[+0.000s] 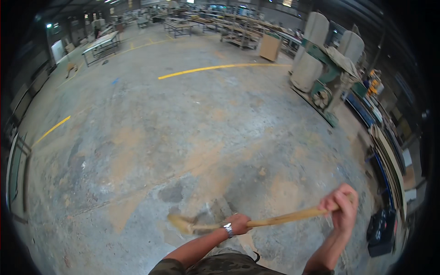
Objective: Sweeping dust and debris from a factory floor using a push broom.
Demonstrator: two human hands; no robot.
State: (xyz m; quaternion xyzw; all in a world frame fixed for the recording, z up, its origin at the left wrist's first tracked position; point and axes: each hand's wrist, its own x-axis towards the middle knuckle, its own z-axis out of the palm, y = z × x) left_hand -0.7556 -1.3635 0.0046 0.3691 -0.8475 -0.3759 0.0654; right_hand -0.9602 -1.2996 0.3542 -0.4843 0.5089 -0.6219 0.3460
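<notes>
A long yellowish broom (288, 217) slants across the front of my body, its pale wooden handle running up to the right. My left hand (239, 223), with a metal watch on its wrist, is wrapped round the lower part of the handle. Higher up, at the handle's far right end, the fingers of my right hand (341, 207) are closed round it. The broom's tan head (181, 224) is at the lower left, low over the concrete floor (183, 123); motion blurs it, and whether it touches the floor I cannot tell.
Tan dust patches and yellow lines (220, 68) mark the floor. A green machine with grey bags (323, 68) stands at the right. Stacked boards (388, 160) and a black bin-like container (382, 231) line the right side. Tables (101, 44) and loaded racks (240, 34) stand farther back.
</notes>
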